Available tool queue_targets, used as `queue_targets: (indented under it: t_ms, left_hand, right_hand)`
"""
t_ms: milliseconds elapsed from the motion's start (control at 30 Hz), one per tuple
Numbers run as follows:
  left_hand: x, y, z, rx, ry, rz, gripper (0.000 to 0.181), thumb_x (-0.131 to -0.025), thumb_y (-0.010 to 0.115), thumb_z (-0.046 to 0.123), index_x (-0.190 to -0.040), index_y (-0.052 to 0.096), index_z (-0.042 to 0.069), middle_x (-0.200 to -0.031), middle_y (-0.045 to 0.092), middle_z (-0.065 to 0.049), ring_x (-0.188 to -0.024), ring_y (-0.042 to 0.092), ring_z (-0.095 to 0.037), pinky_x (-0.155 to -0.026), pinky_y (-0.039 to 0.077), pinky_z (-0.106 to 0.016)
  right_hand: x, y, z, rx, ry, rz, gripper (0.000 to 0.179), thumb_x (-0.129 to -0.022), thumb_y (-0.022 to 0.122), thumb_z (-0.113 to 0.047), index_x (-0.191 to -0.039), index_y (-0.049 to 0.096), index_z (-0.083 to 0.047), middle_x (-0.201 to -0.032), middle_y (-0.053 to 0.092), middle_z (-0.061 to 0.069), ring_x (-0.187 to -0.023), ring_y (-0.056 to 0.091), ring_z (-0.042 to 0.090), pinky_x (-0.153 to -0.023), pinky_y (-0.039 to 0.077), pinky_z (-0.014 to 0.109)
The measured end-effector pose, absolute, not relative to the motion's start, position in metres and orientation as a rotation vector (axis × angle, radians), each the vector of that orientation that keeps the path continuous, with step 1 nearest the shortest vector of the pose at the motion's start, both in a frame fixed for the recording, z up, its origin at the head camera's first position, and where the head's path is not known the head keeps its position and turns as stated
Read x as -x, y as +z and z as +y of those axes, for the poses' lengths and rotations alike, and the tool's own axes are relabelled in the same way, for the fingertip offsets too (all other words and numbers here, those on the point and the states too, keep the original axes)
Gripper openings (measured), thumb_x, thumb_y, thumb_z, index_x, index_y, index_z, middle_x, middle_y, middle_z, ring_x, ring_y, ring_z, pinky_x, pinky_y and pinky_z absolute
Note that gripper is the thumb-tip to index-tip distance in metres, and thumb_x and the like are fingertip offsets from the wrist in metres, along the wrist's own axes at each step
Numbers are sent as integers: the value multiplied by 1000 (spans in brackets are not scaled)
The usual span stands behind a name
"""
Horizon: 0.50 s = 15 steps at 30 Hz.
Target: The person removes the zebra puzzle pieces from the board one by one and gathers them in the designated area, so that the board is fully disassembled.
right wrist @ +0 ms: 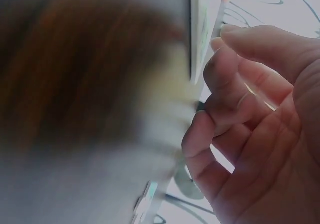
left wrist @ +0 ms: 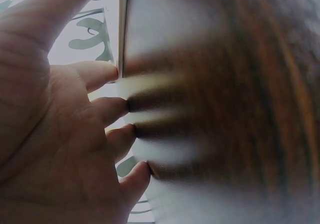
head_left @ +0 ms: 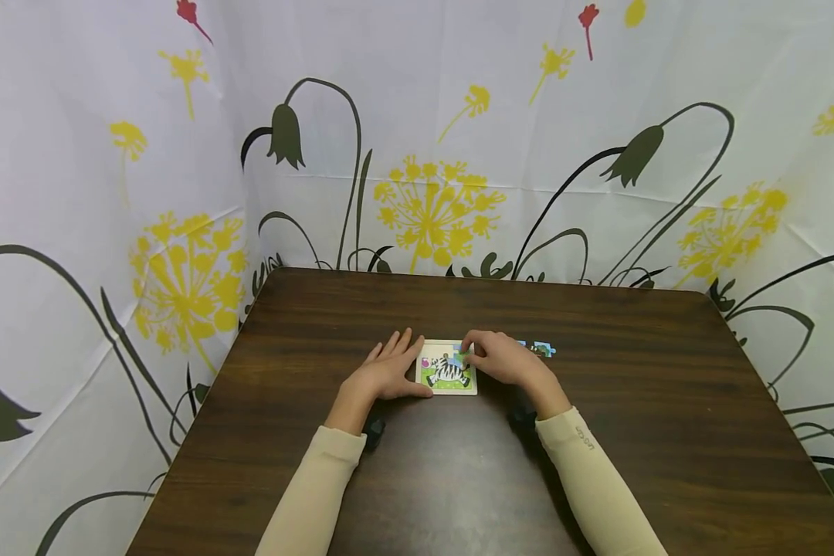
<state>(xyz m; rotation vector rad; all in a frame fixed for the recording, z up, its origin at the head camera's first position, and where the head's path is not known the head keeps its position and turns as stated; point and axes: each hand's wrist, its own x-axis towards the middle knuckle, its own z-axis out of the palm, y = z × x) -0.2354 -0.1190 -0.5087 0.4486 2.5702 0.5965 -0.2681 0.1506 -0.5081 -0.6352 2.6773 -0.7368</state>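
A small square puzzle (head_left: 448, 372) with a zebra picture and a pale frame lies on the table. My left hand (head_left: 389, 369) spreads flat at its left side, with the thumb at the near corner and the index finger by the far corner. In the left wrist view the fingertips (left wrist: 112, 72) touch the tabletop and the frame's edge. My right hand (head_left: 503, 359) is over the puzzle's far right corner. Its thumb and index finger pinch a small blue-green puzzle piece (head_left: 461, 357), mostly hidden by the fingers; the other fingers curl in.
Loose puzzle pieces (head_left: 544, 349) lie just right of my right hand, one partly hidden behind it. The dark wooden table (head_left: 598, 463) reaches back to a white curtain (head_left: 417, 116) printed with flowers. Dark wrist bands (head_left: 374, 432) sit under my wrists.
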Motion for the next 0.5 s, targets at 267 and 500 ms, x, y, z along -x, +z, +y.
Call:
queue_targets:
  t_ms: [267, 500]
  left_hand:
    - [252, -535, -121, -446, 589, 2570, 115, -92, 76, 66, -175, 7, 28, -183, -9, -2, -170, -11, -28, -137, -4, -56]
    - [251, -539, -123, -421, 606, 2581, 117, -89, 79, 67, -175, 7, 31, -183, -8, 1, -170, -11, -25, -137, -6, -55]
  right_hand:
    - [269, -505, 137, 605, -686, 2671, 15, -107, 69, -27, -118, 71, -17, -86, 66, 0, -68, 56, 16, -65, 45, 32]
    - [270, -504, 129, 614, -648, 2662, 15, -107, 70, -24, -117, 69, -13, -88, 68, 1, -70, 58, 17, -66, 45, 32]
